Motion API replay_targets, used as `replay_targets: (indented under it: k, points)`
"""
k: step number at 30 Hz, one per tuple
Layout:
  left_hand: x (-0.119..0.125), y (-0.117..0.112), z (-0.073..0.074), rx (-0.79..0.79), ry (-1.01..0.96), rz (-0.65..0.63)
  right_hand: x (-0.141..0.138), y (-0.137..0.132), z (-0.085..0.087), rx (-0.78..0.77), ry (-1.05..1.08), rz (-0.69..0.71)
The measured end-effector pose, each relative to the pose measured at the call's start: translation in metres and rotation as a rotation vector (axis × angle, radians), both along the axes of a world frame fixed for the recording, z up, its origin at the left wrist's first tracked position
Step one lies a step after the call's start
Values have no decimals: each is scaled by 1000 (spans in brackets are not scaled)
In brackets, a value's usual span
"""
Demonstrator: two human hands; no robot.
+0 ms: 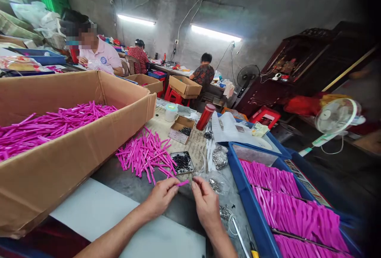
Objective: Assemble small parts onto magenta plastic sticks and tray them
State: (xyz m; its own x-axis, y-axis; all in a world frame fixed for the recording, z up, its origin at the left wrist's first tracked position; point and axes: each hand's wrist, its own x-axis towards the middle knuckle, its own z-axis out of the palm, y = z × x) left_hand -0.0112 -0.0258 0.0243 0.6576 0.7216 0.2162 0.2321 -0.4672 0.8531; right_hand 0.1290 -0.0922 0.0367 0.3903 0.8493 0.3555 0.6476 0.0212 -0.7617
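Observation:
My left hand (162, 195) is closed in a pinch on a short magenta tube (183, 183), whose free end points right. Close by on the right, my right hand (206, 202) has its thumb and fingertips pressed together near that end; whatever lies between them is too small to make out. Just beyond both hands is a tray (182, 162) of small black parts. A loose pile of magenta tubes (145, 153) lies to its left. Small metal pieces (214, 185) rest on clear plastic beside my right hand.
A big cardboard box (98, 141) of magenta tubes stands left. On the right, a blue crate (248, 200) holds rows of magenta pieces. Further back are a small carton (178, 135), a red cylinder (205, 117) and a bag of metal parts (219, 157). Other people sit behind.

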Motion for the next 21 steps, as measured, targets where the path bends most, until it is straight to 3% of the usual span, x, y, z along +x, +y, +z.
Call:
replay_targets:
  k: [4,9,14,21]
  points:
    - [1,13,-17,-48,-90,183,18,32,21,-122,-301,117]
    - [-1,21,-24,-63,-188,249,24,74,15,-488,-662,258]
    - [0,22,-24,-52,-163,274,24,94,0,-630,-743,325]
    - [4,22,-25,-34,-114,262,25,107,-3,-747,-781,358]
